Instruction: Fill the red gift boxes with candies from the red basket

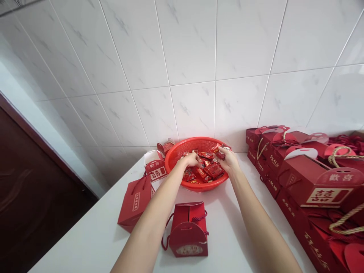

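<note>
A red plastic basket (196, 187) holds several red-wrapped sweets (214, 170). My left hand (192, 160) reaches over its near-left rim, fingers closed and curled down among the packets; what they grip, if anything, is hidden. At the basket's right side, my right hand (228, 160) is closed around small red candy packets (219, 151), raised above the pile. Below the basket, between my forearms, stands a red gift box (189, 231) with a dark red cord handle. Neither hand touches that box.
To the left stand a red box (136, 203) and a smaller red-and-white box (155, 165), with another behind. Stacked red gift boxes (318, 182) with rope handles fill the right side of the white table (85, 235). A tiled wall (193, 106) rises behind.
</note>
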### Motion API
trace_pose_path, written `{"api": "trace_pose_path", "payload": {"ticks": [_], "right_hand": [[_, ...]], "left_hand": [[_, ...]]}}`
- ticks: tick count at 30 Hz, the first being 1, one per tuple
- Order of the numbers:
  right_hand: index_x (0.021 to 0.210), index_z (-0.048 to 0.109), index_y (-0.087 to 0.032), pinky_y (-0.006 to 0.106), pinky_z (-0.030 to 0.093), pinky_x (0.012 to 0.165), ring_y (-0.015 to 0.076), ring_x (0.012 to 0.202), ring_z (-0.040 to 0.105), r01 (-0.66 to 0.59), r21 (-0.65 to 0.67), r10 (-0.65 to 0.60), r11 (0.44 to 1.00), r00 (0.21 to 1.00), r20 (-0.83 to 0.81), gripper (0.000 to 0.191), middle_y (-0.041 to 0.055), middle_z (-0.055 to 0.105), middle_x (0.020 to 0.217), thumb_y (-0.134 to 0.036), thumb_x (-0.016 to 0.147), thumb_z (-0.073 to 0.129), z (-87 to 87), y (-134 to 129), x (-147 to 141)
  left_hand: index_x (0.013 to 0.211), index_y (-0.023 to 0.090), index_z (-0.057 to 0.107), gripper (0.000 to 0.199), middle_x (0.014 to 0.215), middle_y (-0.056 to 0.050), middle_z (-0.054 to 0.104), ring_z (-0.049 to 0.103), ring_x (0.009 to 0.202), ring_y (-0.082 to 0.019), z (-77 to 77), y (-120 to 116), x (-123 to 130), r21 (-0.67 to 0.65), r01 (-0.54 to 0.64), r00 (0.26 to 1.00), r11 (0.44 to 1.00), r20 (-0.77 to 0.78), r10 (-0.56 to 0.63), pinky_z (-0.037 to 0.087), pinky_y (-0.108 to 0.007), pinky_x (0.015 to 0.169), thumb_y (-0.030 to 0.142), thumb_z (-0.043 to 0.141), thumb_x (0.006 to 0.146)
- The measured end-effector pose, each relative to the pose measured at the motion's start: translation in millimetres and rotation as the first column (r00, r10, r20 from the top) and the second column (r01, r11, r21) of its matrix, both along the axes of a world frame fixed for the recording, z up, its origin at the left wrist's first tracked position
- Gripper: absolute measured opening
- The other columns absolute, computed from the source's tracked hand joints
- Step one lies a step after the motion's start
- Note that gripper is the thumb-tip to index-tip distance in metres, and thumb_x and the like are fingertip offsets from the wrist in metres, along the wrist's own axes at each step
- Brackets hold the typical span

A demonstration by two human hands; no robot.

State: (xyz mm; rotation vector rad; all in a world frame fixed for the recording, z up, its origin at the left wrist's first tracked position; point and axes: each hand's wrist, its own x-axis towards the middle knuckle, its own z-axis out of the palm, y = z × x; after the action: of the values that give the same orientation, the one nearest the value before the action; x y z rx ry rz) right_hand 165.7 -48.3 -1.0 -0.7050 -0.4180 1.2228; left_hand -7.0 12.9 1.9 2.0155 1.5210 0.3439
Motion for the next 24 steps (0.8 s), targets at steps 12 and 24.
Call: {"api": "trace_pose_path", "payload": {"ticks": [12, 24], "right_hand": [[0.066, 0.062, -0.018, 0.026, 0.058, 0.062, 0.0112, 0.063, 0.063, -0.115, -0.071, 0.120, 0.991, 0.990, 0.073, 0.020, -0.0039, 0.068, 0.064, -0.008, 0.067, 0.080, 14.7, -13, -4], [0.070, 0.071, -0.018, 0.034, 0.063, 0.074, 0.0198, 0.085, 0.068, -0.359, 0.033, 0.340, 0.933, 0.906, 0.250, 0.025, 0.0021, 0.075, 0.078, -0.024, 0.055, 0.090, 18.0, -24, -4]], "left_hand": [[0.084, 0.015, 0.069, 0.014, 0.091, -0.006, 0.074, 0.067, 0.087, -0.019, 12.8, -24, -2, 0.283, -0.089, 0.849, 0.955, 0.522, -0.076, 0.052, -0.030, 0.082, 0.019, 0.074, 0.072], [0.085, 0.016, 0.068, 0.019, 0.090, -0.004, 0.073, 0.068, 0.086, -0.019, 9.6, -53, -11, 0.301, -0.087, 0.730, 0.950, 0.668, -0.145, 0.054, -0.032, 0.083, 0.027, 0.075, 0.070]]}}
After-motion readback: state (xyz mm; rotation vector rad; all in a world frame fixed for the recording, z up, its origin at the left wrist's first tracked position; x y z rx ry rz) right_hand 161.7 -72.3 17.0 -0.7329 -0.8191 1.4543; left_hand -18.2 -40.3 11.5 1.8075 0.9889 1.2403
